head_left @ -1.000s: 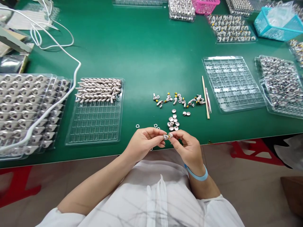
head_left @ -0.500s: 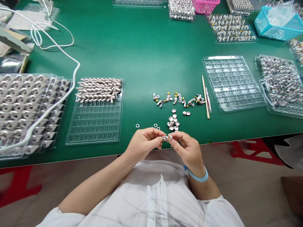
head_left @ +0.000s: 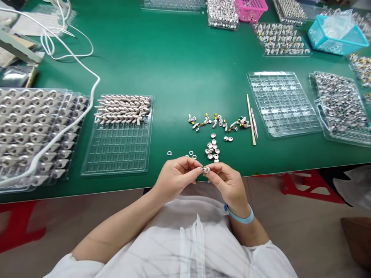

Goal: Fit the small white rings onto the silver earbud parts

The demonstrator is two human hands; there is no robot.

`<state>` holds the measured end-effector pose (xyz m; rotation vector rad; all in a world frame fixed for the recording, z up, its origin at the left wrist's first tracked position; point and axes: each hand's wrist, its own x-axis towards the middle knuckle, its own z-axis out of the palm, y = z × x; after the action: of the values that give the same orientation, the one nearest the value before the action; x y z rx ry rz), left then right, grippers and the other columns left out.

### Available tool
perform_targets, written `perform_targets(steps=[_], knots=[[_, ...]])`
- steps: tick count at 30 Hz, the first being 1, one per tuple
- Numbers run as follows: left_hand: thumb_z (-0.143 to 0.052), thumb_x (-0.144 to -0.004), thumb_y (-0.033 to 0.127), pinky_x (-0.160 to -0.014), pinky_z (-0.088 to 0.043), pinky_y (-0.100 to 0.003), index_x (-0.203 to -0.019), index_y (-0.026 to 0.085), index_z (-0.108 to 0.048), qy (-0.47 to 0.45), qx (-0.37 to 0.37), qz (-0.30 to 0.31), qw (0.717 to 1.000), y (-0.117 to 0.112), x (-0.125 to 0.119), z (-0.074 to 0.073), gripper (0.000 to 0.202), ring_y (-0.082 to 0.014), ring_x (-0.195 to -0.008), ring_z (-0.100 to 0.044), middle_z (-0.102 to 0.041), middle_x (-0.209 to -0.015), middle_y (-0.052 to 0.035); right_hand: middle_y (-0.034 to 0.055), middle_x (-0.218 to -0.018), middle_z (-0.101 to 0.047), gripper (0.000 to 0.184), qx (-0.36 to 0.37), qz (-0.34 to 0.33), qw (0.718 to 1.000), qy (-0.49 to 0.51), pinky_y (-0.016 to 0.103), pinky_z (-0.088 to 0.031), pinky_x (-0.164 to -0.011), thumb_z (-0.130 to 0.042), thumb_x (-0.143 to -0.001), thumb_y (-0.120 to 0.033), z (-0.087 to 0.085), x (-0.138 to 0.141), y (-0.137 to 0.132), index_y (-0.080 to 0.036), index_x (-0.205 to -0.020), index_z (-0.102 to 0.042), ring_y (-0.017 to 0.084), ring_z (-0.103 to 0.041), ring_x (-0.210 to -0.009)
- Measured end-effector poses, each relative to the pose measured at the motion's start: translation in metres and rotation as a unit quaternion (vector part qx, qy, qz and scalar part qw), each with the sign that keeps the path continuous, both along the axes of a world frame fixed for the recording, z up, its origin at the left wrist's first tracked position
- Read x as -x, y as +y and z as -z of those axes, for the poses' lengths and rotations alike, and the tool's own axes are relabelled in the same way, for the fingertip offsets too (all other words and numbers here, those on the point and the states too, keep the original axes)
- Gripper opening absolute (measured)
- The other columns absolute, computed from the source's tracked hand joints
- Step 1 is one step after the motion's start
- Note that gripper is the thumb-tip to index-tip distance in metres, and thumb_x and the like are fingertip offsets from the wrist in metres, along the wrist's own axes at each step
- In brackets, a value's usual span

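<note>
My left hand (head_left: 180, 174) pinches a small metallic piece, mostly hidden by the fingertips. Touching it or very close, my right hand (head_left: 225, 180) grips a small pale earbud-like housing (head_left: 206, 170) with a yellowish bit on it. Both hands meet just over the table's front edge. Beyond them lies a cluster of small round silver caps (head_left: 213, 148). Several thin white rings (head_left: 191, 153) are by my left hand. Farther back, small stemmed housings with yellow tabs (head_left: 220, 120) are strewn in a row.
Left of my hands is a clear tray (head_left: 117, 150) part-filled with beige stemmed pieces; stacked full trays (head_left: 31, 135) and a white cable (head_left: 97, 79) lie farther left. To the right are a wooden stick (head_left: 250, 119), tweezers (head_left: 254, 122), a clear tray (head_left: 285, 104) and a heaped tray (head_left: 343, 104).
The pieces between my fingertips have turned: the left one shows edge-on now, and the right one shows more of its face. Both hands stay in nearly the same place.
</note>
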<state>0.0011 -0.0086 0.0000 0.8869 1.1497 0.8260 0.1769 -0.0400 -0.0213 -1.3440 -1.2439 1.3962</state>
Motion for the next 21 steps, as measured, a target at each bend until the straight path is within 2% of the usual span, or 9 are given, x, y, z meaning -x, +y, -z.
perform_targets(steps=[6, 11, 14, 18, 21], knots=[[-0.077, -0.073, 0.021, -0.052, -0.053, -0.017, -0.077, 0.014, -0.073, 0.002, -0.022, -0.014, 1.000, -0.0037, 0.0009, 0.0009, 0.009, -0.0079, -0.056, -0.059, -0.068, -0.069, -0.0008, 0.0013, -0.087, -0.071, 0.012, -0.009, -0.005, 1.000, 0.023, 0.024, -0.054, -0.067, -0.063, -0.091, -0.031, 0.0002, 0.0021, -0.0026, -0.023, -0.098, -0.069, 0.013, -0.064, -0.072], [-0.076, -0.077, 0.025, -0.065, -0.057, -0.021, -0.083, 0.015, -0.075, 0.005, -0.029, 0.005, 1.000, -0.0069, 0.0022, 0.0001, 0.012, -0.0116, -0.068, -0.065, -0.072, -0.079, -0.0031, 0.0013, -0.088, -0.065, 0.011, -0.055, 0.018, 0.998, -0.006, 0.025, -0.050, -0.070, -0.058, -0.094, -0.027, 0.0011, 0.0038, -0.0008, -0.023, -0.097, -0.068, 0.013, -0.060, -0.076], [-0.076, -0.077, 0.025, -0.065, -0.057, -0.022, -0.082, 0.015, -0.074, 0.004, -0.040, 0.014, 0.999, -0.0082, 0.0027, -0.0018, 0.011, -0.0136, -0.075, -0.065, -0.071, -0.084, -0.0043, 0.0028, -0.091, -0.061, 0.010, -0.091, 0.024, 0.995, -0.008, 0.028, -0.048, -0.072, -0.057, -0.094, -0.025, 0.0022, 0.0045, 0.0028, -0.023, -0.095, -0.067, 0.015, -0.058, -0.083], [-0.071, -0.081, 0.029, -0.064, -0.057, -0.023, -0.077, 0.013, -0.073, -0.039, -0.014, 0.062, 0.997, -0.0075, 0.0019, -0.0033, 0.017, -0.0124, -0.069, -0.064, -0.069, -0.080, -0.0049, 0.0034, -0.089, -0.061, 0.011, -0.108, 0.018, 0.994, 0.014, 0.029, -0.048, -0.072, -0.058, -0.094, -0.022, 0.0046, 0.0048, 0.0057, -0.023, -0.094, -0.069, 0.016, -0.058, -0.084], [-0.075, -0.078, 0.026, -0.064, -0.055, -0.022, -0.078, 0.013, -0.071, -0.061, 0.017, 0.048, 0.997, -0.0069, -0.0005, -0.0007, 0.014, -0.0103, -0.063, -0.063, -0.069, -0.075, -0.0028, 0.0033, -0.088, -0.063, 0.010, -0.103, 0.013, 0.993, 0.052, 0.029, -0.050, -0.071, -0.061, -0.092, -0.021, 0.0086, 0.0052, 0.0054, -0.024, -0.095, -0.071, 0.016, -0.060, -0.082]])
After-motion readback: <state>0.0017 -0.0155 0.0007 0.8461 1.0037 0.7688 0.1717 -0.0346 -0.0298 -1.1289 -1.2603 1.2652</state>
